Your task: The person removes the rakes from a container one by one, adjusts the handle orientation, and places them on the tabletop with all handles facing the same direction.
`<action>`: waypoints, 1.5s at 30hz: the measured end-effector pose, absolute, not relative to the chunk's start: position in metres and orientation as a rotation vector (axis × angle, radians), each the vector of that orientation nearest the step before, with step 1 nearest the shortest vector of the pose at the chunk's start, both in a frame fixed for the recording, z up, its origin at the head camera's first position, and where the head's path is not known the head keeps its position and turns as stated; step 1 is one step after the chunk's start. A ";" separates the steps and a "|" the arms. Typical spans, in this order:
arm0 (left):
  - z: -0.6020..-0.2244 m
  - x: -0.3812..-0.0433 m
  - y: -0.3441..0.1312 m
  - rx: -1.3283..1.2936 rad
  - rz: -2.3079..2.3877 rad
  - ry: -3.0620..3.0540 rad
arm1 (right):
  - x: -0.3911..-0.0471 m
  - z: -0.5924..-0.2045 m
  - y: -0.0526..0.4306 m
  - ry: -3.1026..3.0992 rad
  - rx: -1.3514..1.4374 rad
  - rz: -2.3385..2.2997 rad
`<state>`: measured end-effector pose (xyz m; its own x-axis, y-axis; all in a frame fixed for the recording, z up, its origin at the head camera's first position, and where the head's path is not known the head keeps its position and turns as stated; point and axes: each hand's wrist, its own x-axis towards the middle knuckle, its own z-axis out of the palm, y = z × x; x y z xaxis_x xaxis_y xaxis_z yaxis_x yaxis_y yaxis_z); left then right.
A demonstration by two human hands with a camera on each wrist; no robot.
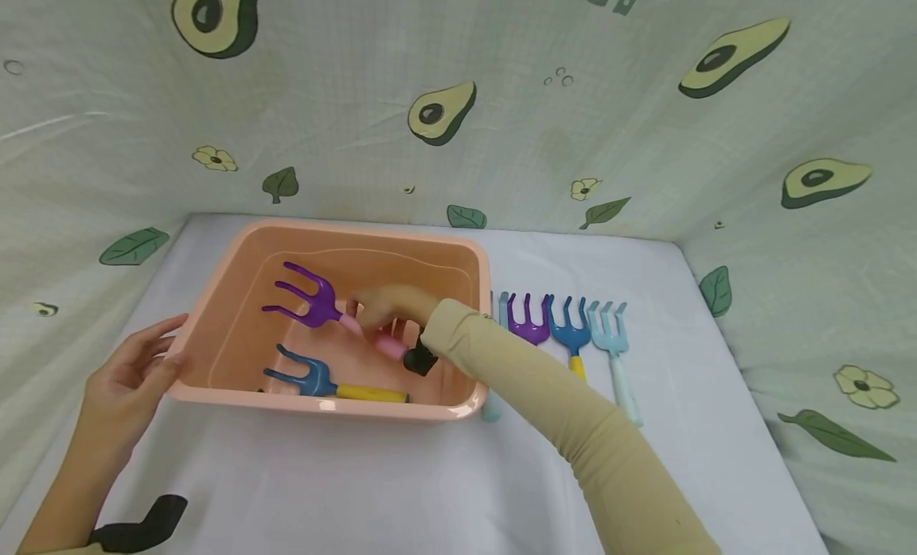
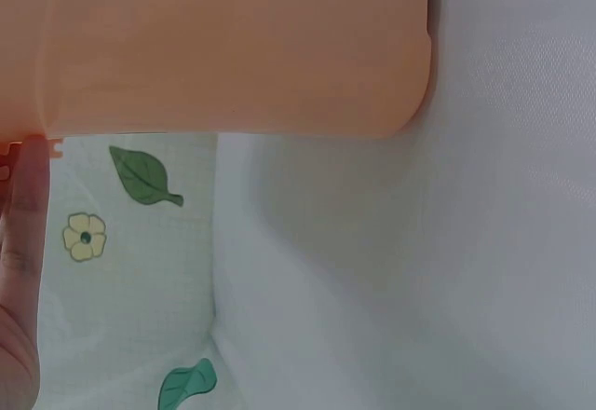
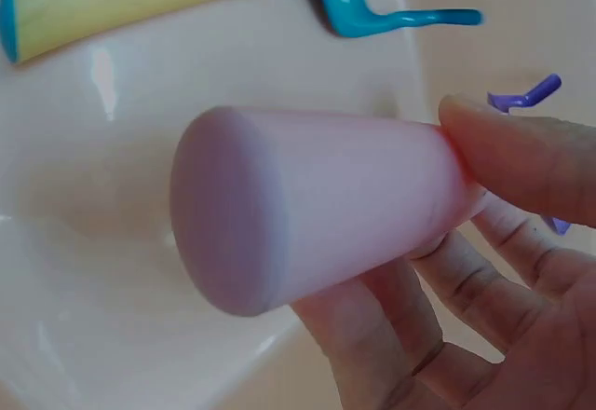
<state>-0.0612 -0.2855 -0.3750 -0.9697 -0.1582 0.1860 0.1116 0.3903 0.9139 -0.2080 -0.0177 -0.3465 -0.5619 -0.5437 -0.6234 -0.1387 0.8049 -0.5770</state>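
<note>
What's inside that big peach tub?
In the peach tub lies a blue fork with a yellow handle; a purple fork, its pink handle in the person's right grip, is there too. The sleeve, right grip and near wall hide some floor; I can't see there.

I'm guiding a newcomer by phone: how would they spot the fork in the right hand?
Find the big peach bin on the white table. Inside, the right hand grips the purple fork by its pink handle. Its bin neighbour, the blue fork, has a yellow handle; the other purple fork lies outside, to the right.
</note>
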 end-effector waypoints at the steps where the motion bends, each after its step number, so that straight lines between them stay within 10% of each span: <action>1: -0.375 -0.061 -0.285 0.058 -1.576 -2.427 | -0.211 -0.346 -0.017 2.116 -0.504 -0.603; 45: -0.375 -0.062 -0.285 0.072 -1.525 -2.446 | -0.203 -0.275 0.046 2.050 -0.551 -1.277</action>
<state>-0.0616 -0.2846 -0.3752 -0.9656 -0.1766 0.1909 0.0937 0.4484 0.8889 -0.2026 0.0457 -0.2746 -0.6991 -0.6465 -0.3055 -0.0110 0.4369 -0.8994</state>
